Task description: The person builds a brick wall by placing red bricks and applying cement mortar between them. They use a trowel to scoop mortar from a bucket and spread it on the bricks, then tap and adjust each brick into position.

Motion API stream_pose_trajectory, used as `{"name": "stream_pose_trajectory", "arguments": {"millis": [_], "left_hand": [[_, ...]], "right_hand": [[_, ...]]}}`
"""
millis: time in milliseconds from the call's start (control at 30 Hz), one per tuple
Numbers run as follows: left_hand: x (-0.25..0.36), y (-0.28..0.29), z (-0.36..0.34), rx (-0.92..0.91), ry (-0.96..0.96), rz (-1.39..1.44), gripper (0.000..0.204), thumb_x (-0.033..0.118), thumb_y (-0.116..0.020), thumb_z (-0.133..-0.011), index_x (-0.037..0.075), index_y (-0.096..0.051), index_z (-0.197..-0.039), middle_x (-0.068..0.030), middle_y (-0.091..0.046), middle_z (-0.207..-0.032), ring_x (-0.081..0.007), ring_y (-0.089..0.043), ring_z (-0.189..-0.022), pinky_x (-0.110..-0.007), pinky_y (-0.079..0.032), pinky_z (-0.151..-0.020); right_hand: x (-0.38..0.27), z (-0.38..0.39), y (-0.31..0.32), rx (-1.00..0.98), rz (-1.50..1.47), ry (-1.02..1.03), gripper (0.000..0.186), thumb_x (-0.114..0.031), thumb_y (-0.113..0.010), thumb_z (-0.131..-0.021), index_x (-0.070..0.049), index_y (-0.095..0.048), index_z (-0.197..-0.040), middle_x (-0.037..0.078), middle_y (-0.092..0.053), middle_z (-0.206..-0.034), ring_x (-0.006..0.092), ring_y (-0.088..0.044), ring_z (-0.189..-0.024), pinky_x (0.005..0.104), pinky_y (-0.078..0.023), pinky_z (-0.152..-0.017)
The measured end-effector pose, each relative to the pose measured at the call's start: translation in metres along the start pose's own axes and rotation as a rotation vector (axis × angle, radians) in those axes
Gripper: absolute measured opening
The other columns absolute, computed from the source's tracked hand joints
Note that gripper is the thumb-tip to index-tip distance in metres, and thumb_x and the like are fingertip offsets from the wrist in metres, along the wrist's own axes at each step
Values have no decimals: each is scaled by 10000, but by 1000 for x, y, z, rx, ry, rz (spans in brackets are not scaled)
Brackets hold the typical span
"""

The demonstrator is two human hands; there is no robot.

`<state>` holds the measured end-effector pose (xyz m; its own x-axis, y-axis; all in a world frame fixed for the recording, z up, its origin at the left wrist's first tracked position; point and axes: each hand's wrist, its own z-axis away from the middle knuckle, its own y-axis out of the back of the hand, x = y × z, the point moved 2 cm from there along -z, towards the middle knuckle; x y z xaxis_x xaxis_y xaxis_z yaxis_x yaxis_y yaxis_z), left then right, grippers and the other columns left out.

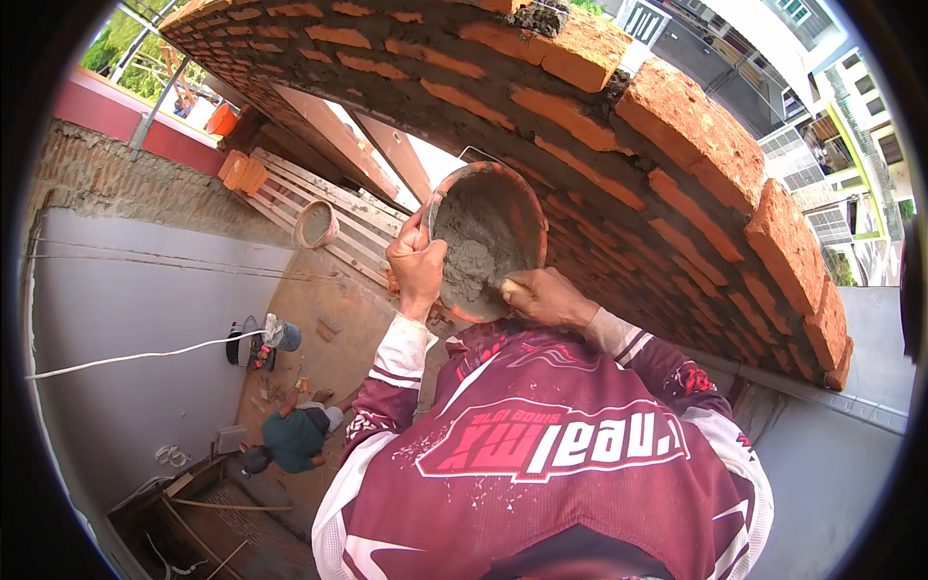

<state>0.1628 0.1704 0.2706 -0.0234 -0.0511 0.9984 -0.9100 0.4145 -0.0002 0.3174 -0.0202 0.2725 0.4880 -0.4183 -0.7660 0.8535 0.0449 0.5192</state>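
the bucket [535, 215] is between the two hands, close in front of the body and just beside the curved brick wall [599, 179], its mouth turned up toward the wearer. the left hand [418, 269] is gripping its left rim; the right hand [549, 296] curls at the lower right edge, and whether it grips a tool or only the rim i cannot tell. the step looks like working the mortar [472, 253]. to do it well, hold the left grip firm and tip the mouth only slightly, so the load stays in. draw from the thick heap in the middle, in modest scoops, and scrape the sides clean. drips are the likely risk: a co-worker [295, 437] crouches below, so work over the bucket.
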Motion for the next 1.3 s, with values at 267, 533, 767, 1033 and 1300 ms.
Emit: {"name": "stream_pose_trajectory", "arguments": {"millis": [267, 533, 767, 1033, 1300], "left_hand": [[0, -1, -30, -31, -193, 47, 227, -141, -564, -717, -7, -401, -632, -110, -695, -1335, -14, -487, -798, -212, -388, -652], [23, -16, -40, -35, -310, -14, 309, -143, -564, -715, 0, -297, -650, -173, -686, -1349, -47, -537, -840, -230, -412, -687], [13, -20, -32, -25, -161, 95, 286, -150, -542, -709, 6, -303, -688, -132, -684, -1364, -13, -452, -769, -208, -375, -650], [32, -44, 1, 61, 84, 409, 502, -156, -499, -720, -112, -705, -1176, -86, -679, -1333, -46, -621, -987, -179, -462, -761], [47, -59, 23, 191, 176, 484, 269, -106, -516, -703, -30, -696, -888, -47, -719, -961, -102, -627, -766, -217, -482, -688]], "right_hand": [[-28, 4, 46, 429, 716, 232, 290, -258, -630, -950, -60, -632, -1162, 165, -656, -927, 360, -695, -825, 505, -565, -648], [-25, -45, 48, 72, 432, -77, 297, -293, -651, -928, -19, -703, -1030, 255, -718, -886, 424, -714, -914, 535, -569, -763], [-10, -27, 27, -85, -63, -45, 334, -319, -641, -969, 12, -686, -965, 202, -677, -763, 335, -668, -722, 464, -494, -713], [-20, 25, 68, -192, -151, -139, 362, -328, -615, -1000, 19, -718, -985, 103, -665, -738, 165, -644, -689, 370, -511, -666], [-26, 71, 115, -212, -190, -119, 403, -348, -594, -1034, 35, -718, -1023, 46, -648, -774, 126, -621, -687, 311, -526, -643]]}}
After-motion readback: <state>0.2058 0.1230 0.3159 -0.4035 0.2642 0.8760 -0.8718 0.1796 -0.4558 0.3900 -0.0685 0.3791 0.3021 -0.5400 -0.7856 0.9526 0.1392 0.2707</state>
